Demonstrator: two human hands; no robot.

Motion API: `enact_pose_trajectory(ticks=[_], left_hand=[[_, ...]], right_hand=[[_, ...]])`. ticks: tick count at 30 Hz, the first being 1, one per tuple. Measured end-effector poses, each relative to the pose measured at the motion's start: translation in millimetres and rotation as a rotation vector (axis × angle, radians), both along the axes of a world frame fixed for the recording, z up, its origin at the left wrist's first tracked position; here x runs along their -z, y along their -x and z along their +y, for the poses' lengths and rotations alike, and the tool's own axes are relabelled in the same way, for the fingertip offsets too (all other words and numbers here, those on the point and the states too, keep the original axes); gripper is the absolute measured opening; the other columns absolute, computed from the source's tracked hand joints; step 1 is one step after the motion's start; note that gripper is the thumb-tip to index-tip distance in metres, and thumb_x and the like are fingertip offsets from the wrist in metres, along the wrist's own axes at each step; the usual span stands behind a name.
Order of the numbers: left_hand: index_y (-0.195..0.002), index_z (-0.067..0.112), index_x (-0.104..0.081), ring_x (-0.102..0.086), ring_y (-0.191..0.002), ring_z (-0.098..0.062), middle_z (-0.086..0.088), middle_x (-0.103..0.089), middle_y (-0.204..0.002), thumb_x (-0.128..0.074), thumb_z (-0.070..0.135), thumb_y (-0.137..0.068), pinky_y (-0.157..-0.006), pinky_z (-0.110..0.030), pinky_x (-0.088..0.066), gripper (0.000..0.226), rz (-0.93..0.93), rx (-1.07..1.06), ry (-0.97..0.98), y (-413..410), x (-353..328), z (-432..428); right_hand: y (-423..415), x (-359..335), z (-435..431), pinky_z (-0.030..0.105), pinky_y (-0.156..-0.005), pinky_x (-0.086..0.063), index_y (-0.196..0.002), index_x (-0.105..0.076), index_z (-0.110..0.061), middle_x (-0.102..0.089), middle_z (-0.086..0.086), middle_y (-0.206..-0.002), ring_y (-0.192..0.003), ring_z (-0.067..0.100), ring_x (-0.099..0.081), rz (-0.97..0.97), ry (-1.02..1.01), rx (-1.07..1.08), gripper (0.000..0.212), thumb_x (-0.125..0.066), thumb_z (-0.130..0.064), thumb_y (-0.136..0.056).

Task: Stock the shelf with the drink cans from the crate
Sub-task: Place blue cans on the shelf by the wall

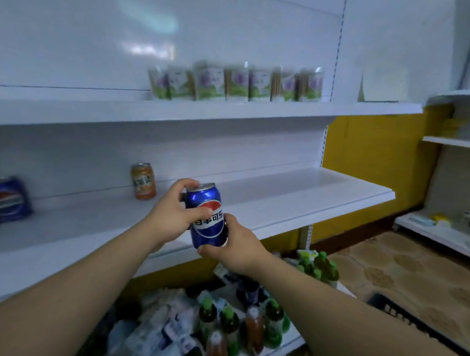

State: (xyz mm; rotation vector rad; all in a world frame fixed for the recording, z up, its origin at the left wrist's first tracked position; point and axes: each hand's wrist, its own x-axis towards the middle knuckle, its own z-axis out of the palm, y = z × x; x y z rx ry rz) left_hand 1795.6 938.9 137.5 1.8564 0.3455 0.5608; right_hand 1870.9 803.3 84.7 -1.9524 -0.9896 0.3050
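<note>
At nine o'clock, on the middle shelf [310, 190]: a shelved cola can [9, 199] stands upright near the left end, blurred; likely the start of a blue row.
Orange can [143, 181], ten o'clock of centre: upright at the back of the same shelf, well apart from the blue one, probably marking its own row.
Left hand [173, 211]: fingers and thumb wrap the upper half of the held cola can, steadying it from its nine o'clock side.
Held cola can [206, 214], centre: upright in the air over the shelf's front edge, not set down; the logo faces outward, seemingly for display.
Right hand [236, 248], five o'clock of that can: fingers curl under and round its base, taking the weight.
Bottles [228, 322], six o'clock: crowded on the lowest level, under the arms.
Cartons [234, 82], twelve o'clock: a row on the upper shelf [62, 116].
Bare board, two o'clock of the held can: room to place it.
Dark slatted edge [399, 312], five o'clock: may be the crate; cannot tell.
</note>
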Motion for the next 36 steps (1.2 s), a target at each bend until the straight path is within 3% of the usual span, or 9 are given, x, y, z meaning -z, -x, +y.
enact_pose_trajectory(ticks=[5, 10, 14, 17, 21, 24, 28, 32, 36], left_hand=[[-0.120, 0.034, -0.046, -0.057, -0.108, -0.022, 0.004, -0.051, -0.122, -0.075, 0.010, -0.077, -0.091, -0.046, -0.053, 0.057, 0.006, -0.166, -0.036, 48, 1, 59], [-0.121, 0.031, -0.048, -0.051, -0.112, -0.019, 0.009, -0.051, -0.115, -0.073, 0.006, -0.078, -0.092, -0.040, -0.051, 0.055, 0.012, -0.306, -0.070, 85, 11, 107], [-0.122, 0.031, -0.047, -0.049, -0.116, -0.020, 0.005, -0.050, -0.124, -0.074, 0.006, -0.077, -0.091, -0.036, -0.047, 0.058, 0.046, -0.362, -0.057, 103, 23, 140], [-0.118, 0.034, -0.044, -0.050, -0.115, -0.019, 0.004, -0.050, -0.126, -0.075, 0.004, -0.076, -0.089, -0.036, -0.047, 0.061, 0.019, -0.402, -0.028, 110, 32, 159], [-0.108, 0.039, -0.045, -0.051, -0.116, -0.019, 0.005, -0.050, -0.124, -0.073, 0.004, -0.078, -0.091, -0.034, -0.048, 0.054, -0.002, -0.417, -0.052, 116, 39, 180], [-0.122, 0.036, -0.041, -0.050, -0.113, -0.012, 0.005, -0.046, -0.128, -0.077, 0.008, -0.075, -0.090, -0.029, -0.048, 0.066, 0.045, -0.423, -0.153, 116, 47, 188], [-0.127, 0.039, -0.038, -0.054, -0.113, -0.017, 0.001, -0.047, -0.131, -0.083, 0.007, -0.066, -0.095, -0.039, -0.051, 0.082, 0.063, -0.460, -0.256, 113, 59, 199], [-0.134, 0.038, -0.032, -0.053, -0.113, -0.017, 0.002, -0.048, -0.130, -0.078, 0.004, -0.071, -0.095, -0.037, -0.048, 0.085, 0.057, -0.497, -0.285, 107, 58, 213], [-0.136, 0.031, -0.031, -0.053, -0.110, -0.016, 0.006, -0.050, -0.123, -0.074, -0.001, -0.075, -0.092, -0.032, -0.046, 0.080, 0.055, -0.519, -0.302, 103, 58, 227]], right_hand=[[27, -1, 77, 0.029, -0.090, -0.048, -0.136, -0.037, -0.022, -0.057, 0.000, -0.131, -0.113, 0.018, -0.057, -0.014, 0.042, -0.155, 0.072, -0.077, -0.037, -0.078], [46, 9, 138, 0.034, -0.094, -0.046, -0.140, -0.035, -0.022, -0.055, 0.002, -0.134, -0.119, 0.021, -0.054, -0.092, 0.152, -0.265, 0.074, -0.072, -0.045, -0.080], [40, 20, 168, 0.045, -0.107, -0.037, -0.148, -0.030, -0.022, -0.042, 0.005, -0.148, -0.131, 0.027, -0.041, -0.429, 0.443, -0.267, 0.084, -0.054, -0.070, -0.083], [31, 24, 184, 0.054, -0.115, -0.017, -0.150, -0.026, -0.029, -0.026, 0.005, -0.157, -0.143, 0.029, -0.023, -0.608, 0.572, -0.315, 0.088, -0.033, -0.083, -0.081], [25, 32, 201, 0.061, -0.114, -0.009, -0.152, -0.015, -0.038, -0.010, 0.003, -0.162, -0.147, 0.031, -0.008, -0.607, 0.679, -0.332, 0.087, -0.018, -0.086, -0.079], [23, 37, 203, 0.060, -0.114, -0.011, -0.151, -0.014, -0.039, -0.010, 0.001, -0.161, -0.146, 0.029, -0.010, -0.635, 0.669, -0.314, 0.087, -0.016, -0.086, -0.079], [23, 39, 200, 0.059, -0.112, -0.015, -0.148, -0.020, -0.040, -0.014, 0.002, -0.160, -0.145, 0.029, -0.014, -0.654, 0.636, -0.297, 0.083, -0.017, -0.086, -0.079], [26, 28, 212, 0.060, -0.111, -0.015, -0.148, -0.023, -0.038, -0.020, 0.002, -0.158, -0.143, 0.030, -0.018, -0.548, 0.685, -0.261, 0.083, -0.023, -0.084, -0.080], [32, 22, 240, 0.066, -0.112, -0.002, -0.154, -0.009, -0.038, -0.001, 0.004, -0.164, -0.148, 0.036, 0.000, -0.560, 0.724, -0.281, 0.091, -0.017, -0.088, -0.078]])
